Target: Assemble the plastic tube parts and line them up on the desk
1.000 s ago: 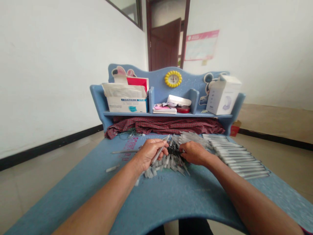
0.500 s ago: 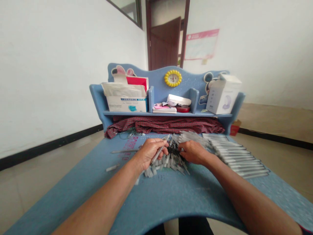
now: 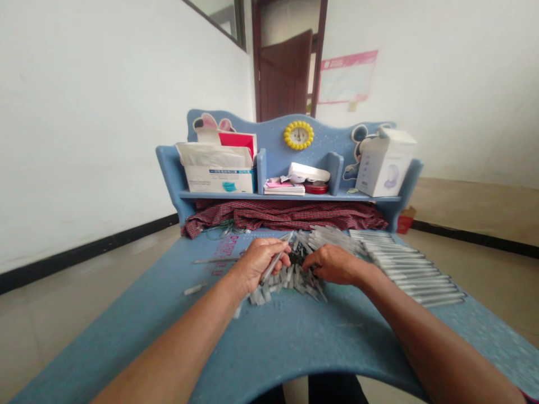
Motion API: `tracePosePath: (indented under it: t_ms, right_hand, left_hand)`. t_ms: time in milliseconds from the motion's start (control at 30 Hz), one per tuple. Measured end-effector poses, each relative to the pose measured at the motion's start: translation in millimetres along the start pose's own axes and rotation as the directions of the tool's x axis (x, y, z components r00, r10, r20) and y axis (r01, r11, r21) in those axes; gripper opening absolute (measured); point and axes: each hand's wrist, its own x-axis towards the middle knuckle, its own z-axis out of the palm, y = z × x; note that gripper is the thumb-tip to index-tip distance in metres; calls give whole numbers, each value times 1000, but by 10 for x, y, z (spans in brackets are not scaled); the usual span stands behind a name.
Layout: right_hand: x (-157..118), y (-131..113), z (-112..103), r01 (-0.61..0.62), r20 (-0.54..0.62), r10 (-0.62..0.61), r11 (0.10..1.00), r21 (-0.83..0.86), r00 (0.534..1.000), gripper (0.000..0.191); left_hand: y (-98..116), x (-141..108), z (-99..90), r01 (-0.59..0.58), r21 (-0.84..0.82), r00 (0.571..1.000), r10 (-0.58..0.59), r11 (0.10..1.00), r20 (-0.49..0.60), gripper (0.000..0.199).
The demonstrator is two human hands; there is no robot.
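Observation:
My left hand [image 3: 265, 261] is closed around a slim clear pen barrel [image 3: 272, 268], which slants up to the right. Beside it, my right hand [image 3: 330, 264] has its fingers bent together over small black parts [image 3: 298, 253]; whatever is between its fingertips is hidden. Between and below the hands lies a pile of clear pen caps [image 3: 295, 279]. Behind my right hand are more clear barrels [image 3: 337, 238], and to the right a long row of pens [image 3: 412, 269] lies side by side. A single thin pen piece [image 3: 214, 260] rests left of my left hand.
A loose cap [image 3: 195, 289] lies on the blue table [image 3: 269, 342] at left. Along the back, a checked cloth [image 3: 286, 214] is bunched under a blue shelf [image 3: 210, 196] holding a mask box [image 3: 221, 178], a white box [image 3: 385, 165] and papers [image 3: 284, 189].
My right hand has shifted slightly to the left over the black parts. My left hand keeps its hold on the pen barrel, almost unmoved.

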Motion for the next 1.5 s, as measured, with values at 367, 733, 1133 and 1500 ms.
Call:
tracePosePath:
  t_ms: [367, 733, 1133, 1500]
  right_hand:
    - [-21, -95, -39, -15, 4, 16, 982, -190, 1000, 36]
    - [-73, 55, -105, -170, -72, 164, 980, -104, 984, 40]
    - [-82, 55, -120, -144, -73, 141, 989, -39, 987, 24]
    - [-56, -293, -110, -23, 47, 31, 987, -162, 998, 24]
  left_hand:
    - [7, -10, 4, 0, 16, 1000, 0, 1000, -11, 16]
    - [10, -4, 7, -2, -2, 1000, 2, 1000, -1, 15]
    - [3, 0, 6, -6, 19, 1000, 6, 1000, 1, 16]
    - [5, -5, 2, 11, 22, 1000, -11, 1000, -5, 16]
